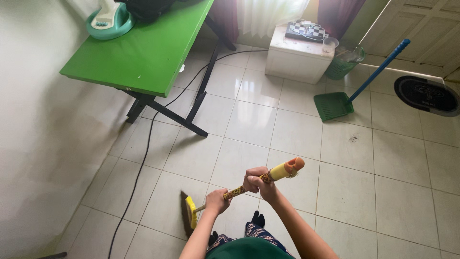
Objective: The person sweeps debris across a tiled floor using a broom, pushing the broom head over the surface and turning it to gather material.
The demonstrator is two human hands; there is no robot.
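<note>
I hold a yellow broom [191, 213] with both hands over the tiled floor [369, 192]. My left hand [216, 201] grips the patterned handle low down, close to the yellow head and its dark bristles. My right hand [258, 183] is closed around the handle higher up, just below its orange end cap [293, 165]. The bristles touch the floor to the left of my feet. A green dustpan [334, 105] with a long blue handle lies on the tiles far ahead, well beyond the broom.
A green table [143, 57] on black legs stands at the left by the white wall, with a teal object on it. A black cable [143, 158] runs across the floor. A white box [297, 57], a green basket [342, 64] and a dark round mat [426, 95] lie ahead.
</note>
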